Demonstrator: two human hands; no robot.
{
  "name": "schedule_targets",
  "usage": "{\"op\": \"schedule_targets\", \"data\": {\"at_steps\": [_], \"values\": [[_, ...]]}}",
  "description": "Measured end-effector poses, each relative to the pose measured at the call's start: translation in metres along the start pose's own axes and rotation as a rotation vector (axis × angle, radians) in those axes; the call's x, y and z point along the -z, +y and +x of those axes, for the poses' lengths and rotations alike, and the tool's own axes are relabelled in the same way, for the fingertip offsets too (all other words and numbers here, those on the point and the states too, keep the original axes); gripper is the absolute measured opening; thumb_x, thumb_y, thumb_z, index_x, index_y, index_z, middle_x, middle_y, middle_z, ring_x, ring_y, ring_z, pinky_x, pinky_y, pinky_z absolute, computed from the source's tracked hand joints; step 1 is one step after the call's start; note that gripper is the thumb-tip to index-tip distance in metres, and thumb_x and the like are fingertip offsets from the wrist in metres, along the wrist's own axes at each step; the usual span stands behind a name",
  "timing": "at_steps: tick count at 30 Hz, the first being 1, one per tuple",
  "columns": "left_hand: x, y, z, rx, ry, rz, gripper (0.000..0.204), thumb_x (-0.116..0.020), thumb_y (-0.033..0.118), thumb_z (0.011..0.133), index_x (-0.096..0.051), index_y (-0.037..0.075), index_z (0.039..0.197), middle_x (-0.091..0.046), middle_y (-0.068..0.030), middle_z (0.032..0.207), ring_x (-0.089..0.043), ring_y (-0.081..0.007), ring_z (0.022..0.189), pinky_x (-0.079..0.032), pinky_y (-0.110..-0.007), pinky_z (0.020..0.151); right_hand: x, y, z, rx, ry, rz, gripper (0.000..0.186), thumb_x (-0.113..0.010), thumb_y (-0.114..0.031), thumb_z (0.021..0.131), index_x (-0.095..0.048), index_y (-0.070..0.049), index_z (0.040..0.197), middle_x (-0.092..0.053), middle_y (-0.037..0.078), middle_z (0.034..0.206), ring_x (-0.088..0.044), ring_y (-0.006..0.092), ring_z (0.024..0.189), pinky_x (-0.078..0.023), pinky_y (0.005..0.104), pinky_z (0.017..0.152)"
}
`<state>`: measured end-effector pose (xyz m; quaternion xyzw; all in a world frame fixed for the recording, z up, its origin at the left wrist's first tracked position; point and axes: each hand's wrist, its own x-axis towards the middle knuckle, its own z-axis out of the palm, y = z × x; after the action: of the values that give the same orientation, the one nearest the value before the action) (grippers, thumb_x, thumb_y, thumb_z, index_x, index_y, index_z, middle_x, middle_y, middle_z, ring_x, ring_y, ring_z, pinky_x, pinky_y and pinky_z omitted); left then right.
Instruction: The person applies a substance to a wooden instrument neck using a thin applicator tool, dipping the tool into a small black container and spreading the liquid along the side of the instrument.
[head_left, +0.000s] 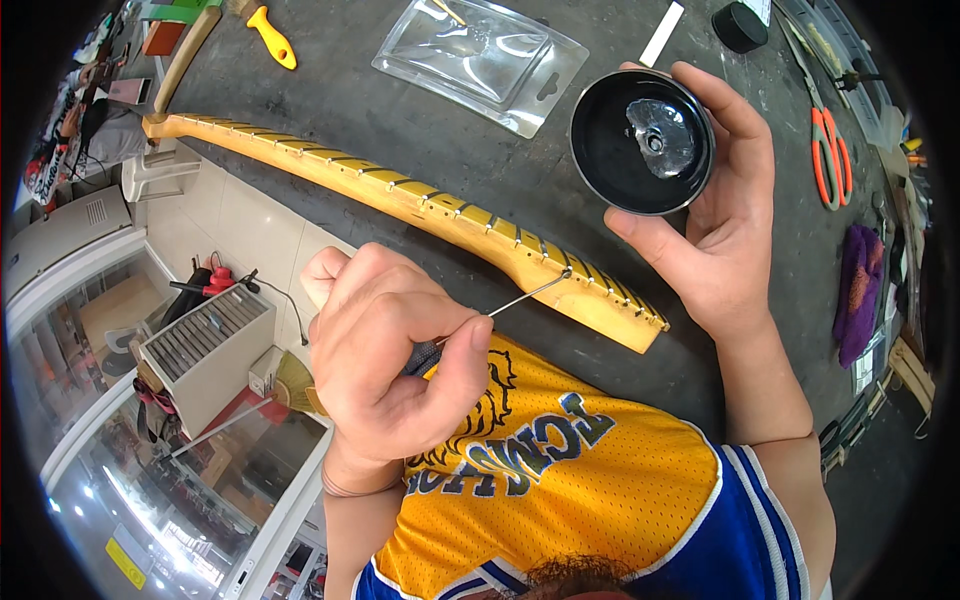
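A guitar neck (400, 205) of pale yellow wood lies diagonally across the dark workbench, its metal frets and dark fret markings along the upper side. My left hand (395, 345) is closed in a pinch on a thin metal pick (530, 295). The pick's tip touches the neck's side edge near the wide heel end; its grip is mostly hidden in my fingers. With fingers and thumb around its rim, my right hand (725, 215) holds up a shallow round black dish (600, 150). A clear, glossy blob (660, 140) sits inside it.
Behind the neck lie a clear plastic blister pack (480, 65) and a yellow-handled brush (270, 38). Orange-handled scissors (828, 160), a black round lid (740, 27) and a purple cloth (860, 295) are on the right. A white cabinet (210, 335) stands below the bench's left edge.
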<state>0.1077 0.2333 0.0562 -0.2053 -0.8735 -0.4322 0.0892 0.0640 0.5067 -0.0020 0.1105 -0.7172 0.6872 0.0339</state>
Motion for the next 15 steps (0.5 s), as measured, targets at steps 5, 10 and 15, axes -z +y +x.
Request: {"op": "schedule_targets", "data": {"at_steps": [5,10,15], "values": [[0.0022,-0.0011,-0.0014,0.015,0.032,-0.017,0.02,-0.086,0.0,0.076,-0.071,0.009,0.084,-0.068,-0.0015,0.076,-0.061,-0.0225,0.07,-0.034,-0.041,0.08,0.0,-0.0001,0.0004,0.004,-0.001,0.013,0.103,-0.092,0.008,0.081,-0.039,-0.004,0.169,-0.057,0.025,0.166,-0.06,0.0297,0.153,-0.051,0.0435,0.128],[0.0017,-0.0003,0.0011,0.021,0.01,-0.009,0.019,-0.086,0.0,0.076,-0.071,0.009,0.083,-0.068,-0.0013,0.076,-0.061,-0.0224,0.07,-0.034,-0.041,0.081,0.0005,-0.0005,0.0002,0.004,-0.004,-0.004,0.103,-0.092,0.009,0.081,-0.038,-0.003,0.169,-0.057,0.025,0.166,-0.06,0.0299,0.153,-0.051,0.0434,0.128],[0.0008,0.0004,-0.0005,0.035,0.034,-0.024,0.019,-0.086,0.0,0.075,-0.072,0.01,0.083,-0.068,-0.0011,0.076,-0.062,-0.0223,0.071,-0.034,-0.041,0.082,0.0003,-0.0004,0.0001,0.006,-0.003,0.006,0.103,-0.092,0.009,0.081,-0.038,-0.003,0.169,-0.057,0.025,0.166,-0.06,0.0298,0.153,-0.051,0.0435,0.128]]}}
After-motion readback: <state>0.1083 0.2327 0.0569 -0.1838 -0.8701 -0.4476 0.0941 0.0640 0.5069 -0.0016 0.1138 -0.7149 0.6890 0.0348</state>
